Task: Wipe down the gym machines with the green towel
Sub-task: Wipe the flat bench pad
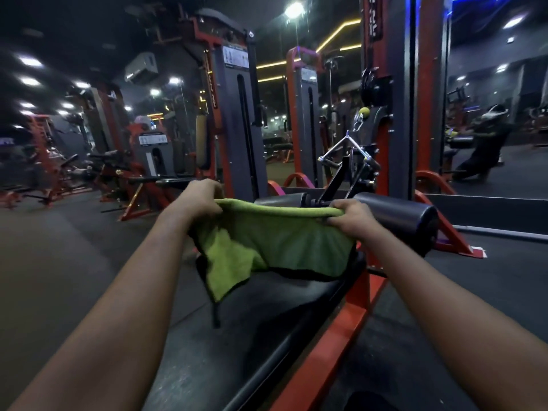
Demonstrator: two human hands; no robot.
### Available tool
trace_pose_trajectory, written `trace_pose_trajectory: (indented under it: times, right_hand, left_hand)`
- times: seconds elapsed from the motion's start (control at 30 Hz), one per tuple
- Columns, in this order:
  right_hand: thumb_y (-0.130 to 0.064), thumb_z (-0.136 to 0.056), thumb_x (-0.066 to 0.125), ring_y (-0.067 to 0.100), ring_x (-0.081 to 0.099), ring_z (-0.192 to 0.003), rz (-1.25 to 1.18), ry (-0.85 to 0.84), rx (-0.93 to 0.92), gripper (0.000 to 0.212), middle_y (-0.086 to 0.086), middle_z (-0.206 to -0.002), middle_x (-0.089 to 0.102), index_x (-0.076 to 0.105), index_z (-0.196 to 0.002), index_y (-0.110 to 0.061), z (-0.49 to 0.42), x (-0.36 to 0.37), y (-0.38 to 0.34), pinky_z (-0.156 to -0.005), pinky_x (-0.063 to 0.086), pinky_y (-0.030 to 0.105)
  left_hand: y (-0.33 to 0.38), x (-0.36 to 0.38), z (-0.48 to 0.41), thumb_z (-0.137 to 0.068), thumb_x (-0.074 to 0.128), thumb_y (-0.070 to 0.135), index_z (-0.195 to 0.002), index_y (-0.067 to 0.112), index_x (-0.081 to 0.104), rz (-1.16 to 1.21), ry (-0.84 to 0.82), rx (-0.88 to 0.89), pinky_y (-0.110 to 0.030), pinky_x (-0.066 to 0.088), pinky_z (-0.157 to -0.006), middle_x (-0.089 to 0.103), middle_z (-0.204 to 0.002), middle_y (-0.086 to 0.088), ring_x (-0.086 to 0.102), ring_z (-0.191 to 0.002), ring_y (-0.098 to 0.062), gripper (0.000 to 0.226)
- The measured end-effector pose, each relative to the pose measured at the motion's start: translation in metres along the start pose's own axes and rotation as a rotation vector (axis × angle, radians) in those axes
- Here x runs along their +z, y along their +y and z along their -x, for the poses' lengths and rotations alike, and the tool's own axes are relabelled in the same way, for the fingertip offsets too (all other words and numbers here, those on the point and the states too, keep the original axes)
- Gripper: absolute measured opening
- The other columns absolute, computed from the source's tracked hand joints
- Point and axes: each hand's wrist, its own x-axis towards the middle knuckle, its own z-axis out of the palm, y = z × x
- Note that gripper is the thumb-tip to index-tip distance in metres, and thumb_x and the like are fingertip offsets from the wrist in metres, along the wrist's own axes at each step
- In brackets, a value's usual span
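Note:
The green towel (267, 241) hangs stretched between both hands above a black padded bench (267, 321) of a red-framed machine. My left hand (201, 200) grips the towel's upper left corner. My right hand (353, 218) grips its upper right edge. A loose corner of the towel droops down at the left towards the pad. Just beyond the towel lie the machine's black roller pads (397, 215), the left one mostly hidden by the cloth.
A chrome V-handle (347, 149) hangs on the cable tower (397, 93) behind the rollers. Grey and red weight-stack machines (237, 114) stand at the back left. A mirror (498, 114) on the right reflects a person. Dark floor (59, 262) lies to the left.

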Motion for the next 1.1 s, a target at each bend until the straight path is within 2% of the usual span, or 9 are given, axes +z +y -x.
trace_pose_trajectory:
  times: [0.2, 0.4, 0.53, 0.6, 0.73, 0.8, 0.9, 1.03, 1.1]
  right_hand:
    - [-0.034, -0.066, 0.095, 0.015, 0.064, -0.072, -0.232, -0.057, 0.096, 0.032, -0.001, -0.074, 0.069, 0.07, -0.076, -0.018, -0.005, -0.026, 0.001, -0.065, 0.051, 0.03]
    - [-0.028, -0.084, 0.084, 0.024, 0.072, -0.09, -0.341, -0.185, 0.218, 0.031, 0.011, -0.099, 0.075, 0.07, -0.101, -0.005, -0.006, -0.037, 0.002, -0.081, 0.06, 0.038]
    - [-0.002, -0.093, 0.069, 0.021, 0.07, -0.075, -0.414, -0.293, 0.259, 0.009, 0.015, -0.09, 0.07, 0.062, -0.09, -0.005, -0.004, -0.035, 0.006, -0.063, 0.06, 0.029]
    - [0.013, -0.091, 0.06, 0.018, 0.067, -0.063, -0.557, -0.317, 0.256, 0.021, 0.013, -0.082, 0.064, 0.058, -0.086, -0.008, -0.003, -0.033, 0.011, -0.053, 0.056, 0.026]
    - [-0.008, -0.096, 0.062, 0.021, 0.062, -0.072, -0.744, -0.388, 0.315, 0.007, 0.009, -0.086, 0.069, 0.069, -0.1, -0.008, -0.001, -0.028, 0.011, -0.071, 0.053, 0.035]
    - [-0.013, -0.098, 0.062, 0.021, 0.062, -0.078, -0.684, -0.352, 0.355, 0.017, 0.011, -0.097, 0.069, 0.07, -0.111, -0.004, -0.006, -0.027, 0.008, -0.074, 0.051, 0.035]
    - [0.008, -0.089, 0.065, 0.029, 0.065, -0.102, -0.589, -0.194, 0.311, 0.02, 0.02, -0.113, 0.069, 0.071, -0.105, -0.002, -0.014, -0.028, -0.001, -0.084, 0.055, 0.038]
    - [0.019, -0.079, 0.065, 0.028, 0.064, -0.105, -0.402, -0.072, 0.291, 0.034, 0.014, -0.104, 0.07, 0.075, -0.096, -0.008, -0.016, -0.034, -0.015, -0.074, 0.059, 0.032]
    - [0.017, -0.078, 0.068, 0.028, 0.066, -0.099, -0.259, -0.039, 0.295, 0.033, 0.01, -0.094, 0.071, 0.077, -0.087, -0.013, -0.018, -0.033, -0.015, -0.085, 0.061, 0.04]
  left_hand:
    - [-0.019, 0.014, 0.009, -0.093, 0.069, 0.021, -0.114, 0.018, 0.074, 0.1, 0.063, -0.028, -0.03, 0.052, -0.082, 0.067, -0.104, -0.012, 0.065, -0.098, -0.029, 0.022]
    - [-0.037, 0.019, 0.008, -0.081, 0.082, 0.038, -0.066, 0.021, 0.061, 0.163, 0.086, -0.011, -0.026, 0.036, -0.053, 0.059, -0.069, -0.002, 0.055, -0.066, -0.014, 0.031]
    - [-0.039, 0.009, 0.005, -0.078, 0.086, 0.03, -0.079, 0.013, 0.07, 0.108, -0.009, 0.042, -0.021, 0.039, -0.054, 0.067, -0.08, -0.005, 0.058, -0.074, -0.014, 0.023]
    - [-0.04, 0.006, 0.003, -0.08, 0.084, 0.024, -0.085, 0.014, 0.074, 0.075, -0.03, 0.052, -0.016, 0.04, -0.054, 0.07, -0.084, -0.005, 0.061, -0.078, -0.014, 0.016]
    - [-0.043, 0.003, 0.001, -0.079, 0.086, 0.028, -0.095, 0.014, 0.077, 0.008, -0.059, 0.024, -0.022, 0.042, -0.061, 0.071, -0.09, -0.006, 0.06, -0.08, -0.015, 0.023]
    - [-0.045, 0.002, 0.001, -0.075, 0.088, 0.031, -0.096, 0.014, 0.077, -0.008, -0.09, 0.012, -0.023, 0.044, -0.068, 0.072, -0.091, -0.005, 0.061, -0.083, -0.016, 0.029]
    - [-0.043, 0.003, 0.004, -0.075, 0.088, 0.034, -0.099, 0.016, 0.075, 0.01, -0.132, 0.019, -0.024, 0.048, -0.071, 0.071, -0.09, 0.001, 0.063, -0.084, -0.012, 0.032]
    - [-0.039, 0.007, 0.005, -0.09, 0.07, 0.029, -0.112, 0.014, 0.072, 0.09, -0.122, 0.002, -0.027, 0.046, -0.074, 0.07, -0.1, -0.004, 0.063, -0.092, -0.017, 0.027]
    - [-0.039, 0.008, 0.005, -0.091, 0.062, 0.021, -0.111, 0.009, 0.073, 0.079, -0.097, 0.007, -0.031, 0.049, -0.078, 0.071, -0.103, -0.01, 0.064, -0.096, -0.022, 0.026]
